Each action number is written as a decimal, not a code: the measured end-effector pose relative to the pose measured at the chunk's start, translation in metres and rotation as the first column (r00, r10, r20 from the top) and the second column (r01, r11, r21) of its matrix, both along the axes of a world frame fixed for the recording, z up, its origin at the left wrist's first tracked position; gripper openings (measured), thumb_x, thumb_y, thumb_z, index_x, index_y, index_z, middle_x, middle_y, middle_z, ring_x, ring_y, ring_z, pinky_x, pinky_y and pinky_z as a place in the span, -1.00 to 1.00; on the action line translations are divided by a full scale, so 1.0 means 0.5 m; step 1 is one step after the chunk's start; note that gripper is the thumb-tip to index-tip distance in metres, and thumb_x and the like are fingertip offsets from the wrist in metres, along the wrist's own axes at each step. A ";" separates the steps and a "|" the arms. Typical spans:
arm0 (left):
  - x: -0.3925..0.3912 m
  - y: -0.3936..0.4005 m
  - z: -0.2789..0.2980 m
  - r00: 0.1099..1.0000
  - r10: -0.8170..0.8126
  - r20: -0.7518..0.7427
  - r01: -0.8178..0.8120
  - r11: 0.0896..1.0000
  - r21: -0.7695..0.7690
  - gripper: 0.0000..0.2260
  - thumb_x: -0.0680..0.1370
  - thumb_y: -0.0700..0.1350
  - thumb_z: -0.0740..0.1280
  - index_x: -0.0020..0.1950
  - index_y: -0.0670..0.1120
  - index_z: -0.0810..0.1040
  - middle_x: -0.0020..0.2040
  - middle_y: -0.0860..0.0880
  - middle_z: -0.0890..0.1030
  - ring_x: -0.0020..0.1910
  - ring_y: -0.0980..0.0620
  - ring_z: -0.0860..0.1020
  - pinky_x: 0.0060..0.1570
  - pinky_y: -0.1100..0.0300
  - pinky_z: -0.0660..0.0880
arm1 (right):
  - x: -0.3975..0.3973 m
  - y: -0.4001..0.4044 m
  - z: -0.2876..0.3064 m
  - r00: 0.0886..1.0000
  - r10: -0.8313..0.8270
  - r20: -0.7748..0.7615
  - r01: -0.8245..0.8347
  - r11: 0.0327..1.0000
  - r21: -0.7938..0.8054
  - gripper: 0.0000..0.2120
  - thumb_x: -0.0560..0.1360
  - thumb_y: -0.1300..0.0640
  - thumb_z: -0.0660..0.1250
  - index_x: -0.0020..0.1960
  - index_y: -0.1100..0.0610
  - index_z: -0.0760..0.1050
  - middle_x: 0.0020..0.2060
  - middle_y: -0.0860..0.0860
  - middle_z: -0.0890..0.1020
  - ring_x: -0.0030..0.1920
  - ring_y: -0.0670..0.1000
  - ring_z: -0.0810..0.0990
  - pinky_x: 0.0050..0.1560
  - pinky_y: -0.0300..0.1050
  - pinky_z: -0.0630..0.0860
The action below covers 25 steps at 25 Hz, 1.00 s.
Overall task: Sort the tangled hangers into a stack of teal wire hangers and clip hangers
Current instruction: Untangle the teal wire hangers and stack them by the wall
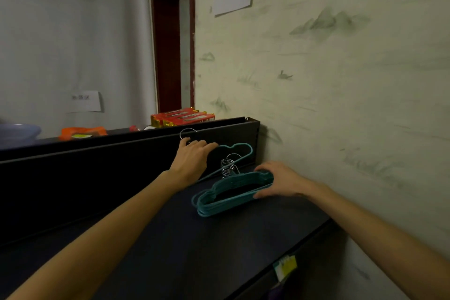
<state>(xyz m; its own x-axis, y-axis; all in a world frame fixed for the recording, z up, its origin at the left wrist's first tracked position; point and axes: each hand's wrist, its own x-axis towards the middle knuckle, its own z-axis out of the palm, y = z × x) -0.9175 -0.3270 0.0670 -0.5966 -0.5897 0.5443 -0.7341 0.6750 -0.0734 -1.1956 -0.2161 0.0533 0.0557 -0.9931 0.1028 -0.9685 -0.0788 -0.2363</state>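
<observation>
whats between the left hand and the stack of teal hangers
In the head view, the bunched silver hooks of the stack of teal hangers stand between it and the left hand, which holds a single teal hanger.

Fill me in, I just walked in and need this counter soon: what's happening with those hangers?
A person is sorting hangers on the dark counter. Their left hand holds one teal wire hanger raised near the black back panel, its metal hook above the fingers. The right hand steadies a stack of teal hangers lying flat by the wall. No clip hangers are visible.

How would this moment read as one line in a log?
left hand: holds one teal hanger raised | right hand: grips teal stack on dark desk | clip hangers: unseen
</observation>
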 end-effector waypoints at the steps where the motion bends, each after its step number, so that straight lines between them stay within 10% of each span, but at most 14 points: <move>1: -0.012 -0.003 -0.015 1.000 0.016 -0.005 -0.016 1.000 0.002 -0.52 0.59 -0.27 0.25 0.49 0.04 0.40 0.07 0.01 0.61 0.12 -0.08 0.57 0.39 -0.14 0.23 | -0.013 -0.025 -0.004 0.999 0.034 0.028 -0.034 0.999 0.001 -0.01 0.10 -0.63 0.35 0.36 -0.06 0.46 0.22 -0.09 0.52 0.21 -0.04 0.49 0.26 -0.05 0.47; 11: -0.064 -0.018 -0.071 0.975 0.201 0.092 -0.186 0.971 -0.152 -0.53 0.56 -0.22 0.33 0.46 0.05 0.46 -0.03 0.07 0.62 -0.03 0.00 0.58 0.34 -0.07 0.29 | -0.104 -0.137 -0.067 0.924 0.318 0.211 -0.334 0.942 0.042 -0.20 0.24 -0.37 0.55 0.37 -0.07 0.46 0.22 -0.18 0.56 0.17 -0.19 0.53 0.23 -0.20 0.51; 18: -0.140 0.002 -0.036 0.983 0.126 0.136 -0.111 0.988 -0.111 -0.59 0.59 -0.19 0.28 0.43 0.05 0.49 -0.04 0.09 0.62 -0.02 0.03 0.57 0.31 -0.02 0.32 | -0.152 -0.155 -0.064 0.756 0.304 0.580 -0.308 0.947 -0.096 0.07 0.26 -0.29 0.56 0.59 -0.01 0.12 0.33 -0.18 0.47 0.30 -0.21 0.45 0.36 -0.20 0.38; 25: -0.231 0.025 -0.056 0.981 -0.112 0.160 0.082 0.980 0.184 -0.63 0.64 -0.14 0.22 0.46 0.01 0.46 0.12 0.01 0.61 0.08 0.04 0.53 0.15 0.03 0.50 | -0.149 -0.130 -0.070 0.843 0.349 0.408 -0.257 0.929 -0.265 -0.73 0.56 0.03 0.41 0.25 -0.03 0.61 0.10 -0.15 0.67 0.10 -0.21 0.59 0.22 -0.13 0.54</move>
